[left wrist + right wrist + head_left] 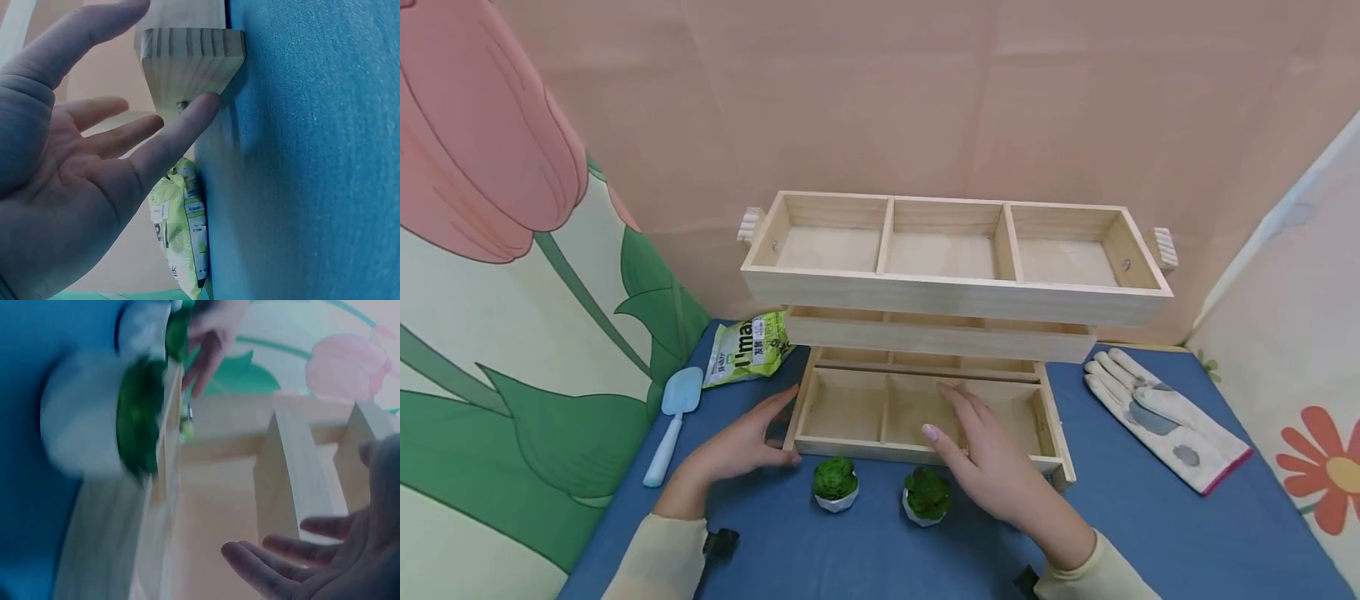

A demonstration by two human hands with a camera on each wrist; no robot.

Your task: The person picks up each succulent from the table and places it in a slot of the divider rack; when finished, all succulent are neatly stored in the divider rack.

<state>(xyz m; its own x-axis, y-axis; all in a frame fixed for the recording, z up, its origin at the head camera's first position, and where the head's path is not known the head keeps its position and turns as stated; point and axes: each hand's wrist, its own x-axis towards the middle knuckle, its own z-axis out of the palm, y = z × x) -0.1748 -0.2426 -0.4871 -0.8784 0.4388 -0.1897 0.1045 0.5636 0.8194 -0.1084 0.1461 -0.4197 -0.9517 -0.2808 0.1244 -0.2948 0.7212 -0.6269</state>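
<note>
A pale wooden three-tier shelf (955,293) stands with divided boxes stepping upward to the back. My left hand (737,446) is at the left end of the lowest box (842,450), fingers spread, with fingertips close to its wooden side post (194,56). Over the front of that box hovers my right hand (988,467), fingers extended and nothing held. Two small green plants in white pots sit before the shelf: the left plant (835,479) between the hands, the right plant (927,494) just below my right thumb.
On the blue tablecloth (850,558), a light blue scoop (681,396) and a green-and-white bag (748,346) lie left of the shelf. White gardening gloves (1165,417) with red trim lie to the right. The upper boxes overhang the lowest one.
</note>
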